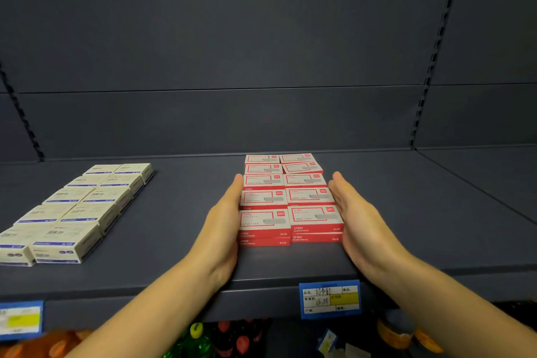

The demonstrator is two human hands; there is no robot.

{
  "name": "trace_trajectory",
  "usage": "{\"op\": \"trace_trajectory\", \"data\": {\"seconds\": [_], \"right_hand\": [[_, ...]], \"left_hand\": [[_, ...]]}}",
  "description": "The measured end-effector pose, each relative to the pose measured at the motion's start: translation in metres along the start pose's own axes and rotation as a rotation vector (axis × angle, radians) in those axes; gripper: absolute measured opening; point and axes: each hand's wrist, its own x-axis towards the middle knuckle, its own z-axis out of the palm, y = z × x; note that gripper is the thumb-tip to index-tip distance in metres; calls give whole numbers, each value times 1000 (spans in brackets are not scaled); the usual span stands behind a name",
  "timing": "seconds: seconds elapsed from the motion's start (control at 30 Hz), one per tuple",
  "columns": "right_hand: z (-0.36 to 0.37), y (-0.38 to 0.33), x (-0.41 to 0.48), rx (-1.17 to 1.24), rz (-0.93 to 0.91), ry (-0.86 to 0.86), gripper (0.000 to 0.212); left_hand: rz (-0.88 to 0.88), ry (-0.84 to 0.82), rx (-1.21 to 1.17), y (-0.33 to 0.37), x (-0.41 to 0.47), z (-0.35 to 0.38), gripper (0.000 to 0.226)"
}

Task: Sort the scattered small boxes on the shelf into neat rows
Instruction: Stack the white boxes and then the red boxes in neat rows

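Red-and-white small boxes (290,200) in two neat rows, stacked flat on the shelf (406,212), between the flat fingers (232,195), cream boxes (78,212) well left in two rows

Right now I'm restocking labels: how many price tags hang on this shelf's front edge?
2: a blue price tag below the red boxes, and another at the far left, cut off by the frame.
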Motion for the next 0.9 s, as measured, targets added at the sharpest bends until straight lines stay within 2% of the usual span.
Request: {"op": "trace_trajectory", "data": {"seconds": [0.2, 0.3, 0.37, 0.47, 0.57, 0.67, 0.8, 0.9], "right_hand": [[-6, -12, 6, -32, -31, -34, 34], [-19, -27, 26, -52, -44, 22, 64], [-23, -36, 38, -44, -65, 35, 70], [-19, -38, 62, -2, -15, 82, 69], [-4, -38, 79, 18, 120, 116, 67], [1, -34, 78, -13, 174, 50, 50], [-2, -30, 83, -41, 166, -8, 52], [-6, -33, 92, -132, 125, 21, 47]], "left_hand": [[9, -144, -7, 7, 1, -8, 51], [85, 28, 175, 18, 21, -10, 62], [86, 85, 220, 31, 35, -6, 67], [-20, 112, 142, 38, 62, -2, 67], [-163, 83, 107, 34, 75, 1, 53], [-141, 86, 162, 22, 86, -3, 50], [-126, 83, 191, 18, 92, -4, 49], [-115, 113, 263, 20, 97, -7, 49]]}}
